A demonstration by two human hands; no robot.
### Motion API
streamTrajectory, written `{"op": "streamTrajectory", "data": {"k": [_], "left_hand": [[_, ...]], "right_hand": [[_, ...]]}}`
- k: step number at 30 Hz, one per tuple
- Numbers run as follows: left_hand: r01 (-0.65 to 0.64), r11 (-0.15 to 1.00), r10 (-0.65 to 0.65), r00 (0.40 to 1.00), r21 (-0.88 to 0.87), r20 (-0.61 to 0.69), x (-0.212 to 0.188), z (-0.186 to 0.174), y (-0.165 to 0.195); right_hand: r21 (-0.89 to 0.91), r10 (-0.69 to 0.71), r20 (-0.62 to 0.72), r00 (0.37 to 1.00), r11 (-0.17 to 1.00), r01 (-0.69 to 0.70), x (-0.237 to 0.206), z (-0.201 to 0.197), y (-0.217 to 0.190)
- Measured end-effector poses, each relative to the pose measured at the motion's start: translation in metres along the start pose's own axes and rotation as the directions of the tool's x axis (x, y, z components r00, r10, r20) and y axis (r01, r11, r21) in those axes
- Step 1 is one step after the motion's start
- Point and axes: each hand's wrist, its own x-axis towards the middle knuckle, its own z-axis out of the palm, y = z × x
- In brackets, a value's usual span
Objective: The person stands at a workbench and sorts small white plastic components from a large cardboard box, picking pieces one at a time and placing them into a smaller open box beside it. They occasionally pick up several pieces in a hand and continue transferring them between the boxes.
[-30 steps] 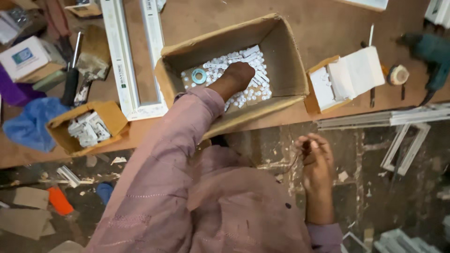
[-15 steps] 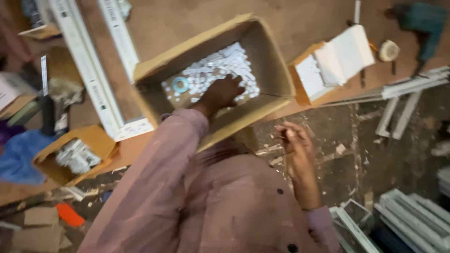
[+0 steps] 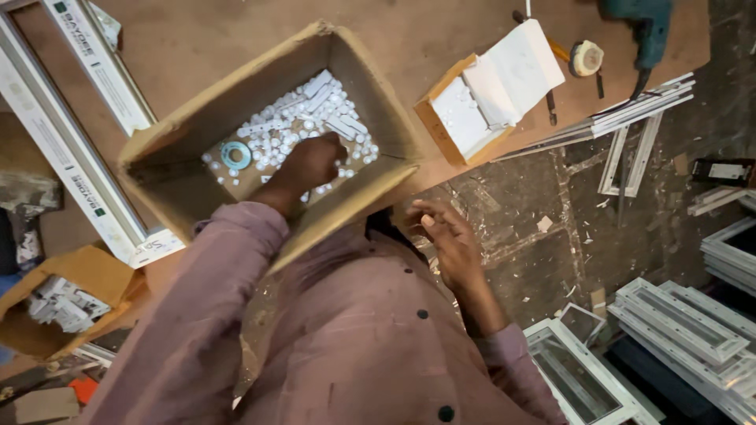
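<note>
A large open cardboard box stands on the brown workbench. Its bottom holds several small white plastic pieces and one light blue ring. My left hand reaches down into the box, knuckles up, its fingers curled into the white pieces. My right hand hovers below the bench edge in front of my chest, palm up, fingers apart and slightly bent. I cannot make out anything in its palm. Both arms wear pink sleeves.
A smaller open box with a white flap sits right of the big box, near a tape measure and a teal drill. Long white profiles lie at left. White window frames are stacked on the floor at right.
The view has shifted, so the box now lies more to the left. My left hand stays in the box among the pieces. My right hand has risen a little and its fingers have spread.
</note>
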Motion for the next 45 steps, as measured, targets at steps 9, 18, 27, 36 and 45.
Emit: {"op": "streamTrajectory", "data": {"k": [9, 18, 27, 36, 45], "left_hand": [[0.300, 0.921, -0.283, 0.954, -0.247, 0.103, -0.002, -0.023, -0.012], [0.051, -0.006, -0.582, 0.812, -0.999, 0.045, -0.080, -0.049, 0.013], [-0.634, -0.125, -0.767, 0.549, -0.763, -0.331, -0.091, -0.030, 0.053], [-0.683, 0.013, -0.784, 0.447, -0.731, -0.431, -0.088, -0.023, 0.070], [-0.679, -0.098, -0.788, 0.500, -0.727, -0.360, -0.088, -0.014, 0.070]], "right_hand": [[-0.042, 0.183, 0.076, 0.980, 0.983, -0.180, 0.026, -0.074, 0.003], [0.125, 0.295, 0.177, 0.939, 0.940, -0.318, 0.097, -0.154, -0.014], [0.334, 0.124, 0.732, 0.670, 0.791, -0.512, 0.131, -0.066, -0.065], [0.315, 0.219, 0.664, 0.714, 0.785, -0.534, 0.145, 0.083, -0.042], [0.380, 0.214, 0.570, 0.793, 0.787, -0.486, 0.175, 0.149, -0.015]]}}
